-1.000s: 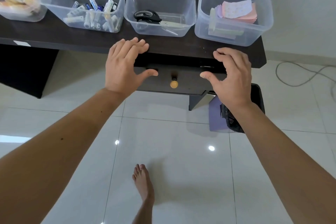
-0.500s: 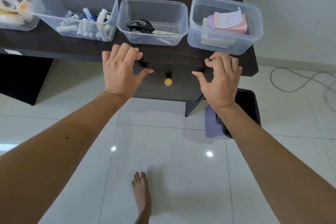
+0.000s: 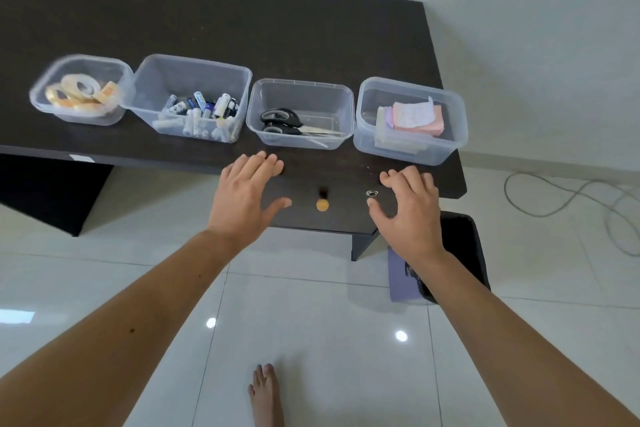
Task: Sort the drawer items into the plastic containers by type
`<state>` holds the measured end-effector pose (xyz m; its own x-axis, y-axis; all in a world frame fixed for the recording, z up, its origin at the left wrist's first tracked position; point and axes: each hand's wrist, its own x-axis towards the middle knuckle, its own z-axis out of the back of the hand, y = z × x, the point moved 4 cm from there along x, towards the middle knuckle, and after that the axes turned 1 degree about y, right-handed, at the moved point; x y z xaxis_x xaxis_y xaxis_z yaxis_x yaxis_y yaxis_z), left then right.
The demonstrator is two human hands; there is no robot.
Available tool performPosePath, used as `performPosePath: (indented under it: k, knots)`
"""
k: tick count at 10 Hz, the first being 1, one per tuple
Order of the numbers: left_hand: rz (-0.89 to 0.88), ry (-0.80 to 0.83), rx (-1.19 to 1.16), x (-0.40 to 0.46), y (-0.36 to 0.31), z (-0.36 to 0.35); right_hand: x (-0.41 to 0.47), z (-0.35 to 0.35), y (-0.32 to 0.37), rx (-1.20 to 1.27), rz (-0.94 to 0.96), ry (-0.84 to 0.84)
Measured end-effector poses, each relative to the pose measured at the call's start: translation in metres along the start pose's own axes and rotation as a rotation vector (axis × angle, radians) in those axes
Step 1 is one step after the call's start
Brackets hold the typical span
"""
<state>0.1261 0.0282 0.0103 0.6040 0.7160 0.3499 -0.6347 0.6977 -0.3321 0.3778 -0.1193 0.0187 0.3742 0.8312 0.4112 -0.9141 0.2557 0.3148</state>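
Four clear plastic containers stand in a row on the dark desk (image 3: 242,28). From the left: tape rolls (image 3: 81,94), batteries (image 3: 201,113), black-handled scissors (image 3: 282,121), pink and pale paper notes (image 3: 414,116). Below the desk's front edge is the dark drawer front (image 3: 332,215) with a round wooden knob (image 3: 322,204) and a metal keyhole (image 3: 372,193); it looks pushed in. My left hand (image 3: 247,191) and right hand (image 3: 407,208) lie flat against the drawer front on either side of the knob, fingers straight and reaching the desk edge, holding nothing.
A black bin (image 3: 460,253) with a purple sheet (image 3: 398,277) stands under the desk's right end. A grey cable (image 3: 561,198) loops on the white tiled floor at right. My bare foot (image 3: 265,395) is below centre. A dark desk leg (image 3: 48,194) is at left.
The camera has tilted up, showing more of the desk. Both hands have flattened against the drawer front; the right hand's curled fingers have straightened. The drawer front sits closer under the desk edge.
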Motion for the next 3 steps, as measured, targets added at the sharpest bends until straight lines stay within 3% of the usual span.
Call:
performPosePath:
  k: [1,3]
  knots:
    - [-0.01,0.207,0.0,-0.01,-0.001,0.0,-0.006,0.006,0.008,-0.008,-0.015,0.116]
    - [-0.054,0.346,0.002,-0.003,-0.017,0.025,0.001,0.017,0.013,-0.036,0.023,0.284]
